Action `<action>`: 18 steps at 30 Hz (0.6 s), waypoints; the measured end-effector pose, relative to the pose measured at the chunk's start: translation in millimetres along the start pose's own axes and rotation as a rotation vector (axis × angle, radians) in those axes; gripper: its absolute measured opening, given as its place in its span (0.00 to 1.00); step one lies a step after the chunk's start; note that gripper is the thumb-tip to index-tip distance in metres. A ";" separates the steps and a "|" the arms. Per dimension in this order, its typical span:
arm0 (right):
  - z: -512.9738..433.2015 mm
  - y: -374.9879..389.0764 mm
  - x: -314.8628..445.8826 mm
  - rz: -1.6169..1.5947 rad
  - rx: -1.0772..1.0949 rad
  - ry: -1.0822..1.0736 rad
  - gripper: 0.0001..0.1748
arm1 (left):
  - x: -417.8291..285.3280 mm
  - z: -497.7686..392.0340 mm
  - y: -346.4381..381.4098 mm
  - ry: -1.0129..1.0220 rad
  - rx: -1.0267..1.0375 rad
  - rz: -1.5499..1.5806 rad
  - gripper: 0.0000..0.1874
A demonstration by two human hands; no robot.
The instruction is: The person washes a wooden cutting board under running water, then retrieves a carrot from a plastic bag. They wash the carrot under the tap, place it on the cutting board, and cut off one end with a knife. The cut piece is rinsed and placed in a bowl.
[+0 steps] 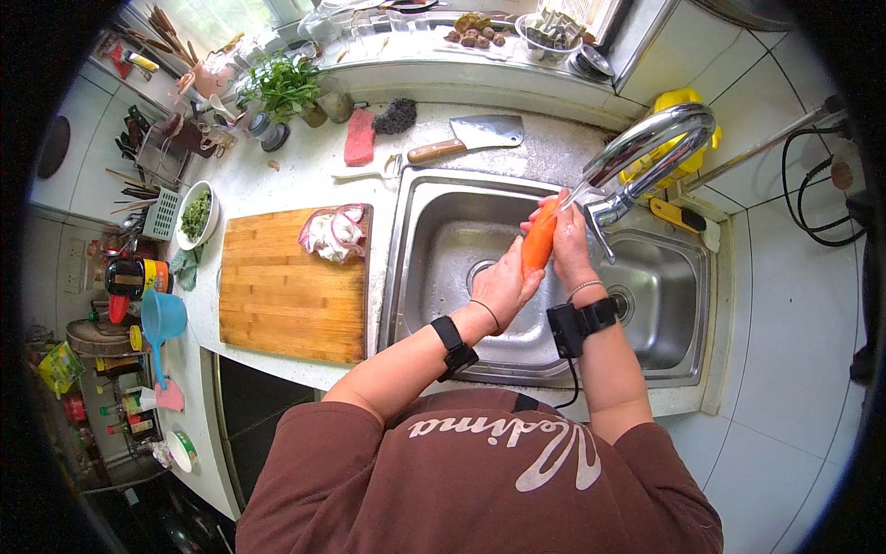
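Observation:
An orange carrot (538, 242) is tilted between my two hands above the double stainless steel sink (443, 242). My left hand (507, 280) grips its lower end. Around the upper end curls my right hand (571, 239), its fingers partly hidden behind the carrot. Water from the chrome faucet (647, 149) runs onto the carrot's top and my right fingers. Behind the sink lies a cleaver (488, 131) with a wooden handle. A white peeler (367, 172) rests to the left of it.
Left of the sink is a wooden cutting board (291, 284) with a crumpled cloth (333, 234) on it. A white bowl of chopped greens (197, 216) stands beyond. Near the back are a pink sponge cloth (359, 137), a dark scrubber (396, 116) and a potted plant (284, 83).

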State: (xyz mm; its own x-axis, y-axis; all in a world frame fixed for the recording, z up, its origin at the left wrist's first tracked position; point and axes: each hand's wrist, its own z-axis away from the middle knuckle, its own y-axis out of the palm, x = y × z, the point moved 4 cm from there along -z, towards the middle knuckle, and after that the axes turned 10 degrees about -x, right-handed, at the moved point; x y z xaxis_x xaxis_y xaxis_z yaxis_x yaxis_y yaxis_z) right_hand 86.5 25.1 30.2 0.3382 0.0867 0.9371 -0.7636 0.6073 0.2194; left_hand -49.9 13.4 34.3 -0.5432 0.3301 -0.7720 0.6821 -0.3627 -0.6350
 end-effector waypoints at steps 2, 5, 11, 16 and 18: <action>4.7 1.7 2.8 -0.050 0.149 -0.035 0.25 | 6.7 -1.8 0.2 0.002 -0.003 0.063 0.34; 11.4 1.2 2.8 -0.082 0.247 -0.013 0.29 | 11.3 -4.1 -0.6 -0.009 0.016 0.124 0.32; 9.2 3.9 -4.7 0.051 0.103 -0.101 0.19 | 0.4 1.6 5.1 -0.090 0.046 0.108 0.31; 0.3 4.1 -10.2 -0.140 0.026 0.055 0.17 | 3.0 2.4 9.1 -0.023 0.017 0.152 0.28; -0.6 0.5 -9.5 -0.271 0.052 0.218 0.18 | 8.9 -0.4 10.3 -0.026 0.059 0.213 0.27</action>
State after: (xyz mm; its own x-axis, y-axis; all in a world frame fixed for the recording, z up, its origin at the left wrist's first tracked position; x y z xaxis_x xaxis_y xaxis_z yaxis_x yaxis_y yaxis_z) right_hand 83.2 25.1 21.2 0.6372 0.0978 0.7644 -0.6553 0.5908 0.4706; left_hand -47.5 12.9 20.8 -0.4028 0.2178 -0.8890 0.7537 -0.4721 -0.4572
